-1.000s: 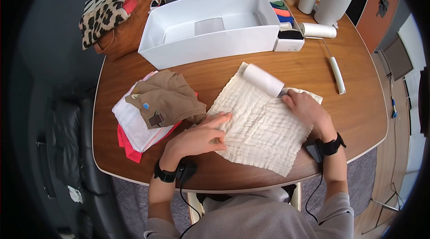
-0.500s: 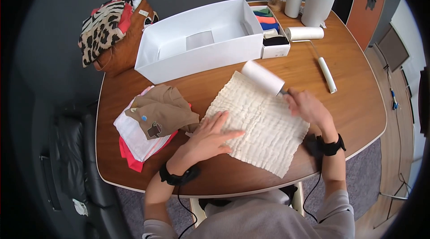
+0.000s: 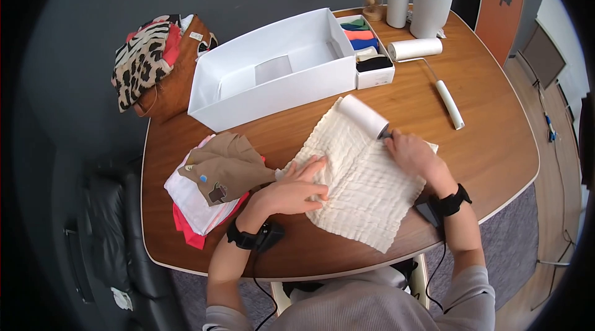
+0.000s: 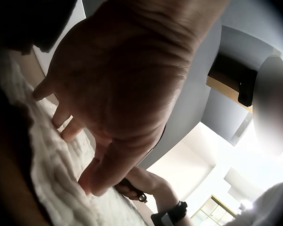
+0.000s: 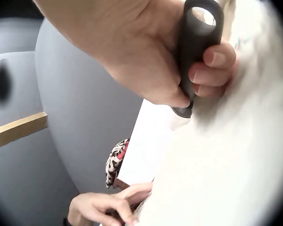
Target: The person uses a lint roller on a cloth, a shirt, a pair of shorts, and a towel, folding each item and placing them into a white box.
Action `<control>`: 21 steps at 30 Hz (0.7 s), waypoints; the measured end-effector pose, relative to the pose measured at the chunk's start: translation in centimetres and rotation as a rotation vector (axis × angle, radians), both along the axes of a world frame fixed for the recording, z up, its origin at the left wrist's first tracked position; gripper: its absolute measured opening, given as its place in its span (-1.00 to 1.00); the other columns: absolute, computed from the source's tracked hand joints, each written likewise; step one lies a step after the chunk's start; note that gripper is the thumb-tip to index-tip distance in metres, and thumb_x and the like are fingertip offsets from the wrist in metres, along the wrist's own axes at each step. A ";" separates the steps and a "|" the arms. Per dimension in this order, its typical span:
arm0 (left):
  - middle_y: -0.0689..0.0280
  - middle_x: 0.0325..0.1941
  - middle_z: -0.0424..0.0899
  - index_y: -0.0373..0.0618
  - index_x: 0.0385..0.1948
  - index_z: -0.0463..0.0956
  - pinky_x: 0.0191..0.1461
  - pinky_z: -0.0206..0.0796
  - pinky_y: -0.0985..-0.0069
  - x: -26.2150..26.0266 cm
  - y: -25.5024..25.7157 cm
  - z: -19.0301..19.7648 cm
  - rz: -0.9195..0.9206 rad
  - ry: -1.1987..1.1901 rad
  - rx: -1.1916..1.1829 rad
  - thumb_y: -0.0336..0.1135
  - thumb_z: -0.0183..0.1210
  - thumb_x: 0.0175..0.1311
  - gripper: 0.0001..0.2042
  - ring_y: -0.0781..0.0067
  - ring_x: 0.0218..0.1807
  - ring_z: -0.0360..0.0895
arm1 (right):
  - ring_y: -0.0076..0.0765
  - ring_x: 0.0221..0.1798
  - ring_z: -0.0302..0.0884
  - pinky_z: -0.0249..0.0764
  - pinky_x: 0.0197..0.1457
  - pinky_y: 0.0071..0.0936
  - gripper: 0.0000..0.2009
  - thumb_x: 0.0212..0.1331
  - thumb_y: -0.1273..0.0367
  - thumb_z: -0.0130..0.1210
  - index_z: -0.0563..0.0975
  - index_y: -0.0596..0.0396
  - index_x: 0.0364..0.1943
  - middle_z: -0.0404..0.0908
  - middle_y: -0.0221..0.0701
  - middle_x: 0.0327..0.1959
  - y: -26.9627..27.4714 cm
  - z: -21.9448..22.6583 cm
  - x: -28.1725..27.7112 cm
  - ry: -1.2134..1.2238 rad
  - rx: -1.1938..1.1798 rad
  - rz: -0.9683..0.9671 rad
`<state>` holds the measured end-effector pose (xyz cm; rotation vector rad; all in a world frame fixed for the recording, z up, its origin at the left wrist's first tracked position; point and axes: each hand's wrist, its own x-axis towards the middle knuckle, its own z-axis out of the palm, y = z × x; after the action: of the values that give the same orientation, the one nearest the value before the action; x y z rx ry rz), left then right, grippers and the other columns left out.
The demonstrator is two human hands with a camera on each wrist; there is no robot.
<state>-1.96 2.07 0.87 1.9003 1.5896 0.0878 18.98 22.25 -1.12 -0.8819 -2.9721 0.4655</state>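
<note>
A cream crinkled cloth with scalloped edges lies spread on the table. My right hand grips the dark handle of a lint roller, its fingers wrapped round it. The white roll of the lint roller lies over the cloth near its far corner. At the cloth's left side my left hand rests with its fingertips on the fabric, thumb apart from the fingers. In the left wrist view, the left fingers reach down onto the cloth's folds.
Left of the cloth is a pile of clothes with a brown shirt on top. Behind stand a white open box and a small box of folded fabrics. A second white roller lies at the right, a leopard-print garment at the far left.
The roller went a little off the cloth's far edge, then came back over its far corner. My left hand slid further onto the cloth with fingers spread, then drew back left. The head view shifted.
</note>
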 end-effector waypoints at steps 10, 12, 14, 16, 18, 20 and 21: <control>0.04 0.28 0.04 -0.33 -0.39 0.45 0.30 -0.36 -0.13 0.7 0.7 -1.6 0.142 0.367 0.209 0.02 0.20 -0.07 -0.52 0.00 0.37 -0.20 | 0.09 -0.49 0.46 0.37 -0.41 -0.12 -0.72 0.22 0.24 -0.18 0.35 0.24 -0.37 0.48 -0.02 -0.61 2.1 2.6 2.8 0.116 0.105 -0.203; 0.02 0.30 0.01 -0.30 -0.49 0.43 0.32 -0.34 -0.04 0.3 1.1 -2.4 0.128 0.299 0.240 -0.03 0.20 -0.06 -0.59 0.01 0.38 -0.24 | 0.14 -0.45 0.45 0.37 -0.38 -0.09 -0.70 0.22 0.22 -0.18 0.36 0.24 -0.34 0.48 0.01 -0.59 0.5 4.3 1.9 0.155 -0.066 -0.110; 0.02 0.31 0.00 -0.29 -0.53 0.44 0.33 -0.29 0.06 0.2 1.8 -2.0 0.069 0.243 0.218 -0.09 0.23 -0.10 -0.63 0.02 0.38 -0.24 | 0.17 -0.43 0.44 0.36 -0.33 -0.06 -0.69 0.22 0.21 -0.18 0.37 0.25 -0.33 0.48 0.04 -0.56 -1.2 5.4 0.9 0.155 -0.201 -0.016; 0.03 0.30 0.02 -0.30 -0.50 0.45 0.33 -0.20 0.15 0.4 3.3 -0.5 -0.036 0.197 0.140 -0.15 0.29 -0.20 -0.63 0.03 0.37 -0.22 | 0.17 -0.42 0.45 0.36 -0.29 -0.07 -0.69 0.22 0.21 -0.19 0.37 0.25 -0.34 0.48 0.05 -0.55 -1.7 5.1 0.5 0.120 -0.259 0.046; 0.05 0.29 0.04 -0.31 -0.47 0.47 0.31 -0.13 0.22 1.2 4.2 0.1 -0.099 0.238 0.120 -0.20 0.32 -0.29 -0.62 0.04 0.37 -0.20 | 0.17 -0.41 0.45 0.36 -0.26 -0.08 -0.69 0.22 0.22 -0.20 0.38 0.25 -0.35 0.48 0.06 -0.54 -1.8 4.3 0.3 0.087 -0.266 0.077; 0.07 0.28 0.06 -0.29 -0.44 0.50 0.30 -0.06 0.30 2.0 4.8 -0.1 -0.128 0.266 0.121 -0.26 0.35 -0.36 -0.61 0.05 0.37 -0.17 | 0.16 -0.38 0.45 0.36 -0.24 -0.09 -0.69 0.22 0.22 -0.21 0.38 0.25 -0.35 0.49 0.05 -0.52 -1.0 3.1 0.2 0.027 -0.279 0.041; 0.07 0.29 0.05 -0.30 -0.42 0.49 0.30 -0.07 0.30 2.1 4.8 -0.1 -0.130 0.293 0.120 -0.26 0.35 -0.37 -0.59 0.06 0.37 -0.17 | 0.15 -0.36 0.46 0.37 -0.23 -0.10 -0.69 0.22 0.22 -0.21 0.39 0.25 -0.35 0.50 0.05 -0.51 -0.5 2.6 0.3 -0.004 -0.283 0.023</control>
<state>0.19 6.92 0.73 2.1853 1.6739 -0.1613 19.27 21.80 1.53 -0.8649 -2.9686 0.9041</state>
